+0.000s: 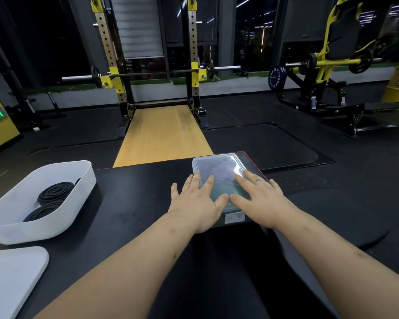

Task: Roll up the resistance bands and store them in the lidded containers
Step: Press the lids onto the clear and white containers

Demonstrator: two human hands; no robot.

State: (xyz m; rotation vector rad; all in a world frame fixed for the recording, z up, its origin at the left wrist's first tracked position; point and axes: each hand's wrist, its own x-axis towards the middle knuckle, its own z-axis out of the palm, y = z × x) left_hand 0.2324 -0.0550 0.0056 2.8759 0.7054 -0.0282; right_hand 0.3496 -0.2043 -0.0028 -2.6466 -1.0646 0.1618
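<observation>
One loose white lid lies nearest on the black table. One open white container holds two rolled black bands. Left hand and right hand, fingers straight and spread, press flat on one lidded clear container; its contents are blurred.

Gym: squat rack, barbell, weight machine

the clear lid on the right container is glossy plastic with glare, while the white bin at left looks like matt, frosted plastic. the rolled bands inside it look dull black and rubbery, the table top is smooth matt black, and the far platform strip is pale wood.
</observation>
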